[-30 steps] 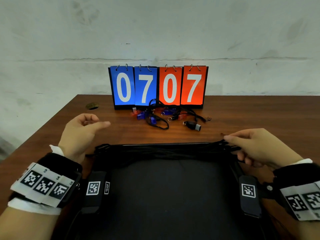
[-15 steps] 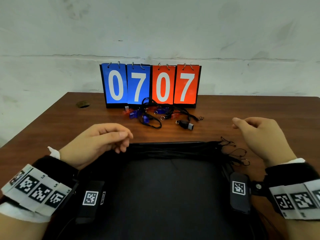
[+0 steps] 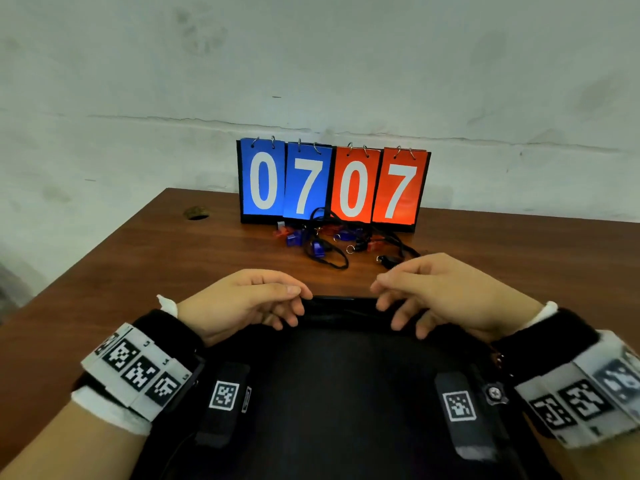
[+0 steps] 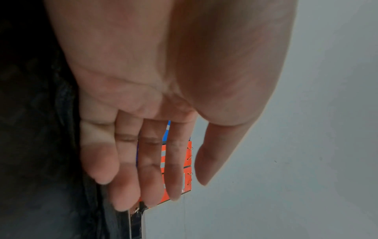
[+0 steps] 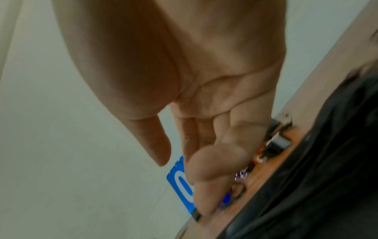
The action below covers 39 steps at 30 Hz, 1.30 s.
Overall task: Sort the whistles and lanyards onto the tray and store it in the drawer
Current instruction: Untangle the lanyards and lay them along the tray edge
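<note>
Mid-sort: left hand (image 3: 242,303) and right hand (image 3: 446,296) hover loose and empty over the tray (image 3: 346,393) rim; next I reach for the whistles (image 3: 318,248).

blk wristbands (image 3: 162,329) w/ b&w marker tags (image 3: 136,370)

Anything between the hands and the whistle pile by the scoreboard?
Nothing visible. Only bare table lies between the left hand, the right hand and the tangled whistles. A black whistle sits just beyond the right hand. The scoreboard stands behind the pile.
</note>
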Motion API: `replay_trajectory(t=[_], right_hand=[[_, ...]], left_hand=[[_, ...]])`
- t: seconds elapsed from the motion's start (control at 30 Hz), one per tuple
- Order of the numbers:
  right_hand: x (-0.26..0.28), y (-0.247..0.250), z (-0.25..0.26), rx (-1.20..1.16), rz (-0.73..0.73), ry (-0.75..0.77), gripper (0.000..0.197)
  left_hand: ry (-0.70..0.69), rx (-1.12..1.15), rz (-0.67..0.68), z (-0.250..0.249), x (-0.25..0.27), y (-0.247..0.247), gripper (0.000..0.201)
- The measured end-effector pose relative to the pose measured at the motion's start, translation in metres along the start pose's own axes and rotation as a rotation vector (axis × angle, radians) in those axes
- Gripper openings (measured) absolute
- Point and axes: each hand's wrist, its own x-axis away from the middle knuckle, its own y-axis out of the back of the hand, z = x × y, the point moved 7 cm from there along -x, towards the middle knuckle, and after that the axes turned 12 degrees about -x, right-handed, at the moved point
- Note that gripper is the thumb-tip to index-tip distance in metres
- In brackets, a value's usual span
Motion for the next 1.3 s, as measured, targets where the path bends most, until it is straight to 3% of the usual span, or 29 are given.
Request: replay_trajectory(t=[0.1, 0.33, 0.5, 0.57, 0.7, 0.83, 0.97, 1.1, 1.3], right_hand=[[-0.03, -0.022, 0.018, -0.021, -0.009, -0.009, 0.028], [-0.107, -0.051, 0.009, 0.379, -0.01, -0.05, 0.039], [-0.116, -0.056, 0.007, 0.691, 0.004, 0.007, 0.013], [-0.11, -0.058, 0.011, 0.767, 0.004, 0.028, 0.014], [-0.081, -0.049, 0.034, 0.509, 0.011, 0.186, 0.023], [-0.026, -0.031, 0.058, 0.044, 0.021, 0.414, 0.023], [0.009, -0.008, 0.042, -0.394, 0.108, 0.48, 0.023], [0.011, -0.004, 0.011, -0.503, 0.107, 0.473, 0.023], [0.017, -0.013, -0.005, -0.432, 0.171, 0.488, 0.024]], left_hand=[[0.037, 0.017, -0.019, 0.002, -0.002, 0.0, 0.026], [0.071, 0.066, -0.078, 0.004, -0.003, 0.002, 0.021], [0.071, 0.016, -0.076, 0.003, -0.004, 0.001, 0.02], [0.078, 0.018, -0.078, 0.002, -0.003, 0.001, 0.021], [0.082, 0.038, -0.079, 0.001, -0.003, 0.0, 0.021], [0.081, 0.027, -0.069, 0.0, -0.001, 0.0, 0.021], [0.075, 0.008, -0.054, 0.001, -0.001, 0.0, 0.022], [0.028, -0.077, -0.037, -0.005, 0.002, -0.002, 0.02], [-0.176, -0.118, 0.092, -0.032, 0.014, -0.015, 0.039]])
